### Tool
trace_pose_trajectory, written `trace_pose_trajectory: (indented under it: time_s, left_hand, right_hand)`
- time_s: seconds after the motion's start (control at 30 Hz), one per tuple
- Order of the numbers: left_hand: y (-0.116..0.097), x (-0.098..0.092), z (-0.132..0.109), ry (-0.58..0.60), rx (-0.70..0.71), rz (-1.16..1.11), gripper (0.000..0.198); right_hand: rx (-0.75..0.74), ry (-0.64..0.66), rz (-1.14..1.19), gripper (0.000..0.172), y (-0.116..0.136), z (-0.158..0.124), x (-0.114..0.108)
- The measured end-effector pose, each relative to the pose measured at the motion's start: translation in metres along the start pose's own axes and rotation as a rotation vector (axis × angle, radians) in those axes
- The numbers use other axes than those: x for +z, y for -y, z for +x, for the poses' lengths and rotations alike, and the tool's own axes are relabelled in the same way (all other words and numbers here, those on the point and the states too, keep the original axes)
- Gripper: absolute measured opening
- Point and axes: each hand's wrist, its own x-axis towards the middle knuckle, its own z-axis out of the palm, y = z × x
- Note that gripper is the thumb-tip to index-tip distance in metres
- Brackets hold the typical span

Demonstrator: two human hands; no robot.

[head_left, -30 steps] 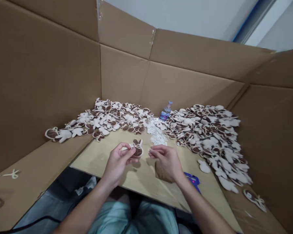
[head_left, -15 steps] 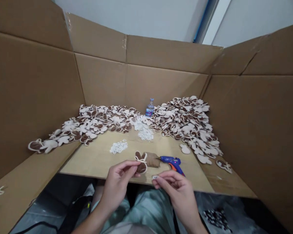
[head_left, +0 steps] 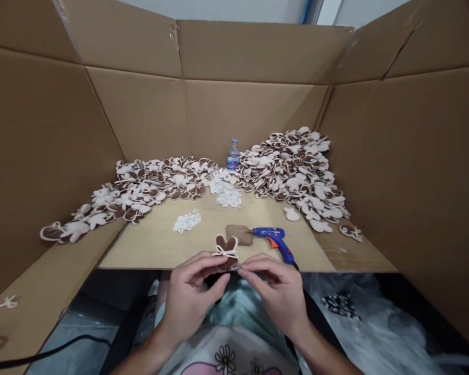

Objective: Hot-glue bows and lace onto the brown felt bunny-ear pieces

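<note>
My left hand (head_left: 191,291) pinches a brown rabbit-shaped felt patch (head_left: 227,245) with a pale edge and a cream bow, ears pointing up. Close on its right, my right hand (head_left: 279,294) is closed at the fingertips on a small white tag (head_left: 236,267) at the patch's lower right edge. Whether the tag touches the patch, I cannot tell. Just beyond the hands lies a blue glue gun (head_left: 271,235) with an orange trigger. Its nozzle rests at a brown pad (head_left: 239,235).
Heaps of rabbit patches lie at the left (head_left: 140,187) and right (head_left: 297,172). Small white tags form a near pile (head_left: 187,221) and a far pile (head_left: 227,194). A water bottle (head_left: 233,155) stands at the back. Cardboard walls (head_left: 250,54) surround the board.
The white tag in my right hand has come left to the lower edge of the patch. Both hands are closer together and nearer my body. The view has tilted downward.
</note>
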Motion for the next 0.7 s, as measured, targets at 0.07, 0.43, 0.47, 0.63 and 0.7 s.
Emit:
trace_pose_trajectory:
  time_s: [0.07,0.43,0.47,0.63,0.7]
  left_hand:
    - [0.0008,0.0007,-0.001,-0.005,0.014,0.009,0.026]
    - [0.0013,0.0016,-0.002,-0.043,-0.001,0.018,0.017]
    - [0.0014,0.0013,-0.0021,-0.045,-0.003,0.02,0.017]
    - [0.0037,0.0004,-0.0025,-0.029,0.004,0.003,0.016]
    - [0.0056,0.0004,-0.0031,-0.005,0.015,-0.036,0.015]
  right_hand:
    - [0.006,0.008,0.007,0.009,-0.0001,-0.0007,0.0011]
    - [0.023,-0.008,0.047,0.01,0.0006,-0.0029,0.0045]
    - [0.029,-0.009,0.052,0.011,0.0003,-0.0028,0.0048]
    - [0.082,-0.031,0.119,0.009,-0.0014,-0.0035,0.0078]
    - [0.156,-0.039,0.191,0.007,-0.0008,-0.0038,0.0084]
